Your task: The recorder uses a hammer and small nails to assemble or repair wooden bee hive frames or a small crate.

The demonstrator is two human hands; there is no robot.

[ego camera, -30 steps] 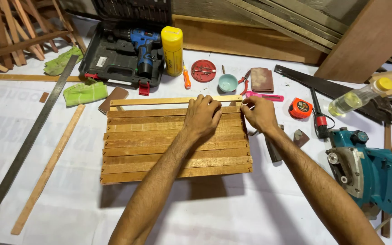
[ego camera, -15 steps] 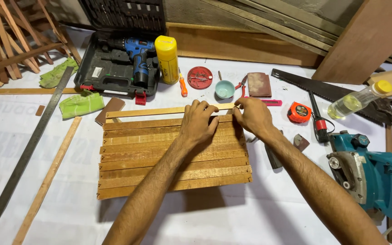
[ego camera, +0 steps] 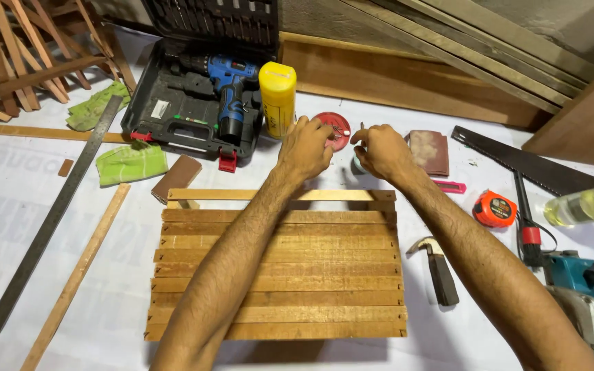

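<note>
A slatted wooden panel [ego camera: 276, 275] lies flat in front of me, with a loose thin slat [ego camera: 242, 195] along its far edge. Both forearms reach across it. My left hand [ego camera: 304, 148] hovers past the far edge with its fingers curled, next to a red round lid [ego camera: 338, 125] and a yellow bottle [ego camera: 278, 96]. My right hand [ego camera: 381, 152] is beside it, fingertips bunched over a small teal cup [ego camera: 356, 165] that it mostly hides. A thin pin-like thing [ego camera: 362, 126] sticks up at the fingertips; whether it is gripped is unclear.
An open black case [ego camera: 173, 110] holds a blue drill [ego camera: 232, 86]. To the right lie a hammer [ego camera: 440, 268], orange tape measure [ego camera: 493, 208], hand saw [ego camera: 537, 168], clear bottle [ego camera: 586, 205] and teal circular saw [ego camera: 586, 302]. A metal ruler [ego camera: 42, 233], wood strip [ego camera: 77, 275] and green cloth [ego camera: 132, 163] lie left.
Both hands have left the panel's far slat and moved away from me to the teal cup and red lid. The view has moved closer to the panel.
</note>
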